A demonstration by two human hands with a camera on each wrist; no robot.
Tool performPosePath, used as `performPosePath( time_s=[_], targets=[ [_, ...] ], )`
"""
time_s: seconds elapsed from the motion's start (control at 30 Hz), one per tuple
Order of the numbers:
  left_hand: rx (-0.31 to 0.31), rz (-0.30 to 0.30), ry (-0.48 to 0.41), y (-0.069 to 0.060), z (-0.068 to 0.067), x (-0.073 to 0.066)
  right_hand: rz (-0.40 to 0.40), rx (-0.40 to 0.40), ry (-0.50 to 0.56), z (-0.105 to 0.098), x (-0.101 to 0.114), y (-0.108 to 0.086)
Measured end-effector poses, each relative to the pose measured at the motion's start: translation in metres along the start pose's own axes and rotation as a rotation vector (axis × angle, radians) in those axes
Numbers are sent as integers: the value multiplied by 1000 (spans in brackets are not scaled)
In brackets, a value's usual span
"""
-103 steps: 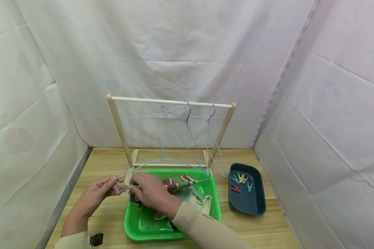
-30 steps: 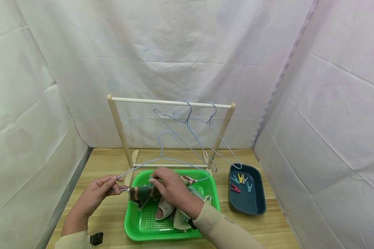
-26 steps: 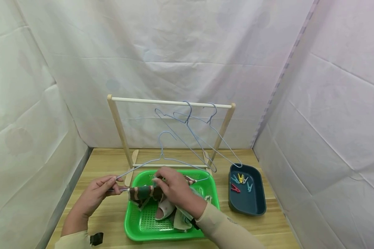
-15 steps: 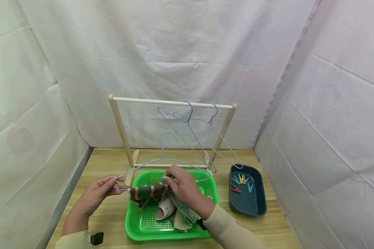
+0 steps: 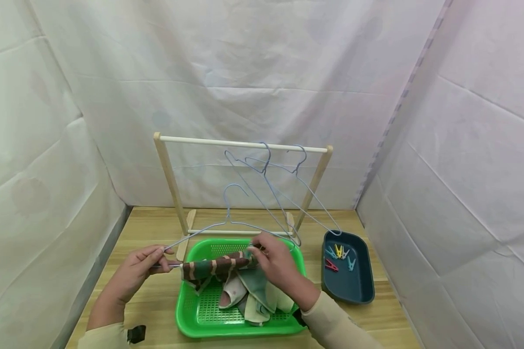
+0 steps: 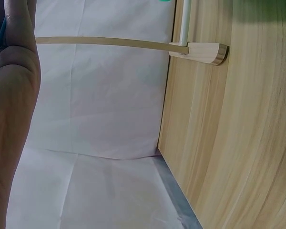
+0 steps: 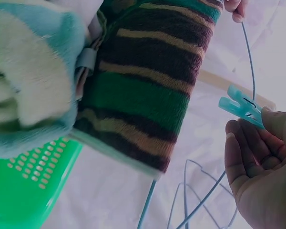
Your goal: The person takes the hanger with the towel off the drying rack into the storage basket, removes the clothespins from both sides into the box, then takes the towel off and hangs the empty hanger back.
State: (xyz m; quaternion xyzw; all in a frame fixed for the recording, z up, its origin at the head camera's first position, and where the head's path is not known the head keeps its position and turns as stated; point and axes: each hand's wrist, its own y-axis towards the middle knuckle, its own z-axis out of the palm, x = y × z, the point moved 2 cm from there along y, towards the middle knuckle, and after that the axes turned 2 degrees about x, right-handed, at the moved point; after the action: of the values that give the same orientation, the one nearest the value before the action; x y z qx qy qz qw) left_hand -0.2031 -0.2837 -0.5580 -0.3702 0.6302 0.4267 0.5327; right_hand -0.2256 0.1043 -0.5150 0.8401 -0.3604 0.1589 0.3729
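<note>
My left hand point(image 5: 141, 261) pinches the left corner of a blue wire hanger point(image 5: 228, 219), which stands up over the basket with its hook free. A camouflage-striped towel point(image 5: 203, 268) in brown, green and tan is folded over the hanger's lower bar. In my right hand point(image 5: 281, 266), thumb and fingers pinch a teal clothespin point(image 7: 242, 106). That hand is by the right part of the towel's top edge in the head view. The right wrist view shows the clothespin apart from the towel. Only part of the left hand shows in its wrist view; its fingertips are hidden.
Below, a green basket point(image 5: 240, 332) contains several cloths, including a teal-and-cream one point(image 5: 254, 283). Behind stands a wooden rack point(image 5: 209, 141) with two blue hangers on its rod. A dark tray point(image 5: 353, 291) with several clothespins point(image 5: 338, 251) lies at the right.
My right hand has moved rightward along the towel's top edge with the clothespin, uncovering more towel and basket cloths. My left hand keeps its grip on the hanger. The hangers on the rack have swung.
</note>
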Motion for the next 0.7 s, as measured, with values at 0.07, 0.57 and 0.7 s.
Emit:
performPosePath(
  time_s=[0.07,0.57,0.7],
  targets=[
    [-1,3,-1,0,0,0,21,2,17,-4,-2,-4],
    [-9,-32,-4,-3,-1,1,27,-53,-14,-33,-24,-29],
    [-4,-32,-13,-2,-1,0,53,-62,-42,-42,-30,-39]
  ],
)
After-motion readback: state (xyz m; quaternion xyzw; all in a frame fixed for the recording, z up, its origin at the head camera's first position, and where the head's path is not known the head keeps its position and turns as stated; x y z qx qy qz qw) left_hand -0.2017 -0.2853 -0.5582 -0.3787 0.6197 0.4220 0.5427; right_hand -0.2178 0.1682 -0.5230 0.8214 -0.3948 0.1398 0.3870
